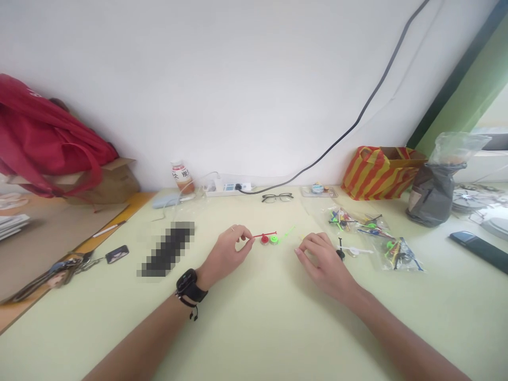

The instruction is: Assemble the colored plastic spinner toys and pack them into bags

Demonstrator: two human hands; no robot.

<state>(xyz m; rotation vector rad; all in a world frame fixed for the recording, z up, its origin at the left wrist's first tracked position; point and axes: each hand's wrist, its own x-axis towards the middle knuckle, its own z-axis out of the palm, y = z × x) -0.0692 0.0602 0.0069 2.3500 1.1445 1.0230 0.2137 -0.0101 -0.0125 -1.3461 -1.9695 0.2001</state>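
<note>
My left hand [228, 248] pinches the left end of a thin red plastic stick [266, 234] between thumb and fingertips. Just below that stick lies a small red round piece [264, 240]. Beside it is a bright green round piece [273, 240], with a thin green stick [289, 232] to its right. My right hand [323, 262] is closed, its thumb and fingers curled together low over the table. A faint trace of yellow shows by its fingertips; whatever the fingers hold is hidden. Right of this hand lie a black stick [340, 244] and a white plastic piece [355, 250].
Clear bags of coloured plastic parts [400, 255] lie at the right. Glasses [277, 198], a power strip [228, 189] and a bottle [182, 177] stand along the wall. A striped bag [377, 174] and grey bag [431, 196] are back right; keys [85, 263] lie left.
</note>
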